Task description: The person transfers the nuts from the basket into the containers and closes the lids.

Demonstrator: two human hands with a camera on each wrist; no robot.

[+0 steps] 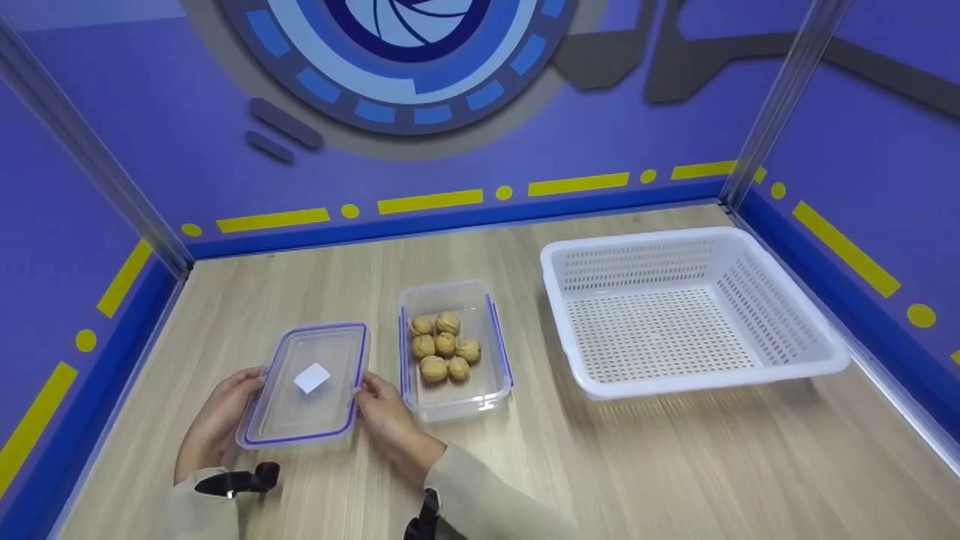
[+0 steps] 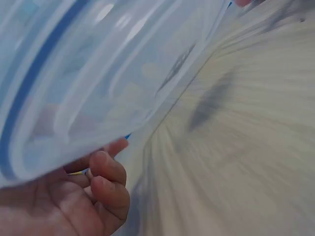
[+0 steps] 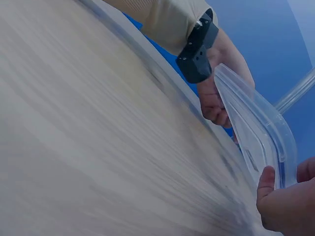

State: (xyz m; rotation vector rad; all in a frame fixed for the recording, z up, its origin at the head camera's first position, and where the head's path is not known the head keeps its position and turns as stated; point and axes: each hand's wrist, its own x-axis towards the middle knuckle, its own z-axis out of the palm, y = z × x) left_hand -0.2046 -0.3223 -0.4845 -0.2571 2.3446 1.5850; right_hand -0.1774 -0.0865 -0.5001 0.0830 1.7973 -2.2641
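Here the clear lid [image 1: 306, 386] is held above the table [image 1: 675, 465], left hand [image 1: 217, 420] gripping its left edge, right hand [image 1: 390, 424] its right edge, fingers curled under. Just right stands the open box [image 1: 491, 390] of walnuts [image 1: 444, 346]; the white basket [image 1: 817, 360] sits well apart.

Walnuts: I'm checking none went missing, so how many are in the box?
6, all in the open box beside the lid: two at the back, three mid-row, one in front; a seventh may be partly hidden.
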